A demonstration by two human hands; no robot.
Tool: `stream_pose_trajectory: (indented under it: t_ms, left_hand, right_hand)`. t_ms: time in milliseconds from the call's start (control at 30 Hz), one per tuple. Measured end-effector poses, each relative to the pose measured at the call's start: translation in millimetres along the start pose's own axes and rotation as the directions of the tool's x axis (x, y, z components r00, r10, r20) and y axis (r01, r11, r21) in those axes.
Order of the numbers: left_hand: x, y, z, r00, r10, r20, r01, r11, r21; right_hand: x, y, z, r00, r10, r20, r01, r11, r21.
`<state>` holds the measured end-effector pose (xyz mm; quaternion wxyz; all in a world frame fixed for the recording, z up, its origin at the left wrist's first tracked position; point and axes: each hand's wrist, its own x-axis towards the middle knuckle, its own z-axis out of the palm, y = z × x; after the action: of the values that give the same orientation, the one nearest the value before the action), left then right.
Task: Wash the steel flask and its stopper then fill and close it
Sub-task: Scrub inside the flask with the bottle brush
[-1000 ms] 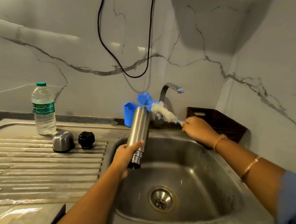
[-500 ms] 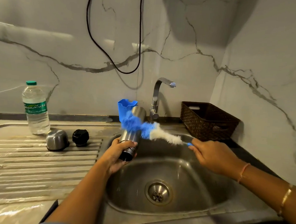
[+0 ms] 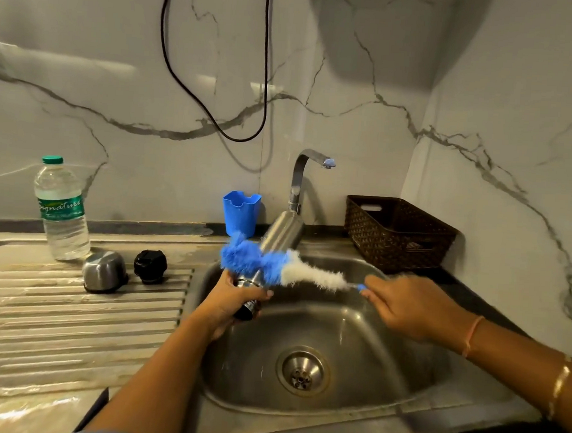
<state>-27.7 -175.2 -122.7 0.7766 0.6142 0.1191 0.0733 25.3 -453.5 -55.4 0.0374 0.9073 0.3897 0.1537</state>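
My left hand (image 3: 231,300) grips the steel flask (image 3: 282,234) near its open mouth, which points down toward me over the sink (image 3: 360,398); the flask's base tilts up toward the tap. My right hand (image 3: 406,307) holds the handle of a blue and white bottle brush (image 3: 281,266), whose bristles lie across the flask's lower body. The black stopper (image 3: 150,266) and the steel cap (image 3: 104,271) stand on the draining board at the left.
A water bottle with a green cap (image 3: 62,209) stands at the back left. A blue cup (image 3: 241,213) sits behind the sink beside the tap (image 3: 302,180). A dark woven basket (image 3: 397,233) is at the back right. A black cable hangs on the wall.
The brush has come down from the flask's raised end to its lower body. The flask has tilted, its raised end leaning right toward the tap. My right hand has drawn nearer to me.
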Motion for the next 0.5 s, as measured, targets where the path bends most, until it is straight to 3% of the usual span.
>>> stream_pose_trajectory:
  t_ms: [167, 367, 500]
  left_hand:
    - [-2.3, 0.9, 5.1, 0.975, 0.216, -0.061, -0.180, 0.914, 0.363]
    - [-2.3, -2.5, 2.4, 0.933, 0.327, -0.152, -0.188, 0.801, 0.568]
    - [-3.8, -2.2, 2.0, 0.924, 0.354, -0.148, -0.196, 0.768, 0.610]
  right_hand:
    - [27.3, 29.3, -13.4, 0.958, 0.276, -0.083, -0.280, 0.959, -0.043]
    - [-3.9, -25.2, -10.5, 0.996, 0.066, 0.064, -0.070, 0.996, 0.061]
    - [8.7, -9.7, -16.0, 0.988, 0.151, 0.014, -0.150, 0.988, -0.042]
